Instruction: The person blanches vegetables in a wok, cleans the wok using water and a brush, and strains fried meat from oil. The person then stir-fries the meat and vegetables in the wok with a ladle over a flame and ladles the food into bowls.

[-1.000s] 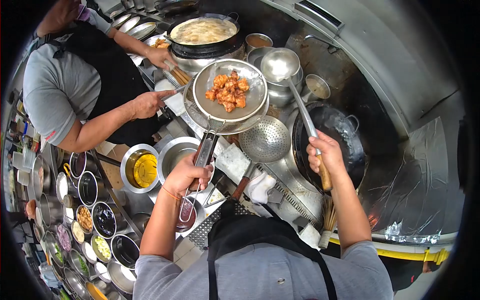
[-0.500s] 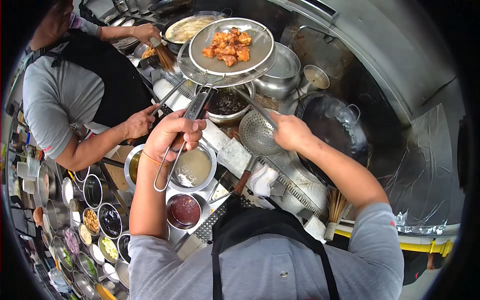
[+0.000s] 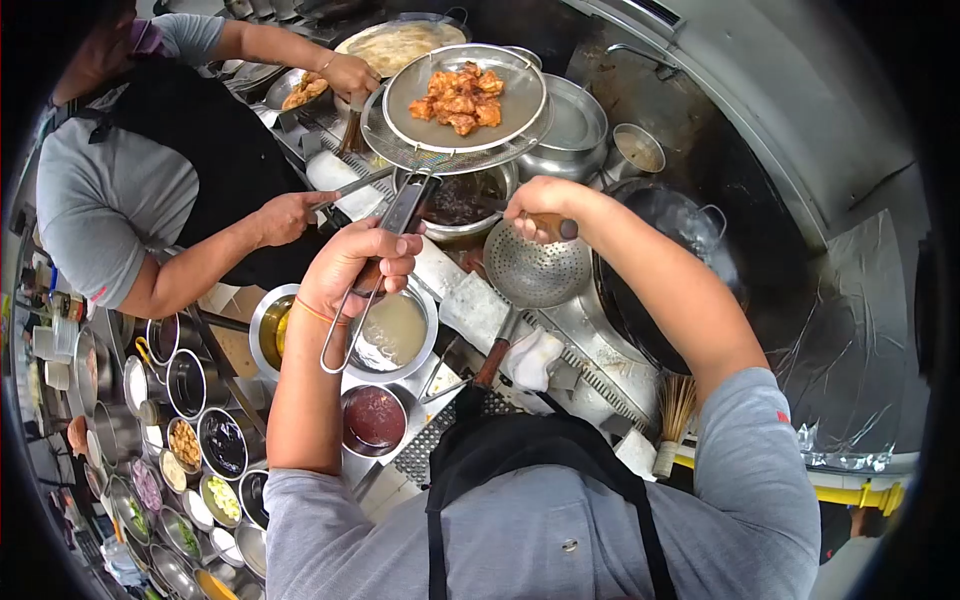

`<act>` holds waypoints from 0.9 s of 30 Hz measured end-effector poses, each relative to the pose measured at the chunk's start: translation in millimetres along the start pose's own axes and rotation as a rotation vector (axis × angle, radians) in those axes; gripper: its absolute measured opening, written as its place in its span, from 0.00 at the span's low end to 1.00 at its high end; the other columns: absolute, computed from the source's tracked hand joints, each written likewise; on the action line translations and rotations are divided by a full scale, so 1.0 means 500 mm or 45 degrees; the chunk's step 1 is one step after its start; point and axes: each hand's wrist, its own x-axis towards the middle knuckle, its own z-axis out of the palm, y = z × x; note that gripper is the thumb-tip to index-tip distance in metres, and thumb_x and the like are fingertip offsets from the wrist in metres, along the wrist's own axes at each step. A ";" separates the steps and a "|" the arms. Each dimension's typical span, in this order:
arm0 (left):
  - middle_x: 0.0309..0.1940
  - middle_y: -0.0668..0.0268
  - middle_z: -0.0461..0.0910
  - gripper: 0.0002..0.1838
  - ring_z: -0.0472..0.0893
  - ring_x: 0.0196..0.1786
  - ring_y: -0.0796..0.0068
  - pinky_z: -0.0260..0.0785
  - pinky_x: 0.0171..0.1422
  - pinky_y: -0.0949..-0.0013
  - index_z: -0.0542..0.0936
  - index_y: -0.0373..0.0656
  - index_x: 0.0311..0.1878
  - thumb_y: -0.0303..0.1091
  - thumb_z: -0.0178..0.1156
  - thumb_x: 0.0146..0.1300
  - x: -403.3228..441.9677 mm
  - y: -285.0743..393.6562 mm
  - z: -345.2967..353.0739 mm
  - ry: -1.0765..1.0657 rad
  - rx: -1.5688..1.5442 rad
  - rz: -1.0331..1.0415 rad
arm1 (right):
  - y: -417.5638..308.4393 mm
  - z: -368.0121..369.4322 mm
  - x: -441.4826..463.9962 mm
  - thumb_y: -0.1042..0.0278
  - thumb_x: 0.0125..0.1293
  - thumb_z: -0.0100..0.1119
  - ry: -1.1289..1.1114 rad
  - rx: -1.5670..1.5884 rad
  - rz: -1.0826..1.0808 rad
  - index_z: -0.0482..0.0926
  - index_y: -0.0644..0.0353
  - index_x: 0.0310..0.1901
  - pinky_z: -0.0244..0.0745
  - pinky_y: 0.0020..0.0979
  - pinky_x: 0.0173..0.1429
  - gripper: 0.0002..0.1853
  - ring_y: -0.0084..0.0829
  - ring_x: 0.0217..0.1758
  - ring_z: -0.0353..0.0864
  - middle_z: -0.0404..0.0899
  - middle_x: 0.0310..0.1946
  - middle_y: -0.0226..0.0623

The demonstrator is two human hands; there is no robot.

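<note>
My left hand grips the handle of a round mesh strainer, raised above the stove. Browned fried pieces lie heaped in its middle; a wider wire mesh sits right beneath it. My right hand is closed round the wooden handle of a long metal utensil. Its shaft points left toward a pot of dark liquid, and its head is not visible. Below my right hand rests a perforated metal skimmer.
A black wok sits at right, beside a lidded-looking steel pot. Bowls of pale liquid and red sauce stand below my left hand. At left, a co-worker works close by, above several ingredient containers.
My right hand has moved up and left, turning the utensil so its handle end now shows. The strainer stays nearly still. The co-worker's brush hand has moved right and down.
</note>
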 end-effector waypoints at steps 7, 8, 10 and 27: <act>0.27 0.68 0.69 0.18 0.67 0.21 0.85 0.63 0.23 0.77 0.69 0.29 0.48 0.22 0.55 0.51 0.003 0.003 0.006 0.060 0.024 -0.014 | 0.058 -0.045 0.026 0.64 0.71 0.43 -0.574 1.049 0.239 0.65 0.61 0.29 0.63 0.16 0.10 0.13 0.13 0.10 0.63 0.64 0.16 0.24; 0.27 0.68 0.70 0.19 0.67 0.21 0.85 0.63 0.23 0.77 0.69 0.29 0.48 0.22 0.55 0.51 0.002 0.002 0.008 0.088 0.060 -0.001 | 0.064 -0.048 0.014 0.64 0.71 0.43 -0.573 1.058 0.240 0.65 0.61 0.29 0.63 0.16 0.10 0.13 0.13 0.10 0.63 0.64 0.16 0.24; 0.27 0.68 0.69 0.19 0.67 0.21 0.85 0.63 0.23 0.77 0.69 0.29 0.49 0.22 0.55 0.51 0.003 -0.004 0.007 0.086 0.044 -0.006 | 0.080 -0.055 -0.016 0.65 0.69 0.45 -0.629 1.055 0.245 0.62 0.56 0.24 0.63 0.15 0.12 0.14 0.14 0.11 0.63 0.63 0.15 0.23; 0.28 0.70 0.69 0.19 0.65 0.21 0.87 0.62 0.23 0.80 0.70 0.29 0.49 0.23 0.56 0.52 -0.009 -0.039 -0.014 0.109 -0.109 -0.052 | 0.275 0.045 -0.178 0.70 0.63 0.57 0.110 0.035 -0.481 0.70 0.61 0.61 0.64 0.26 0.16 0.24 0.21 0.14 0.67 0.70 0.19 0.30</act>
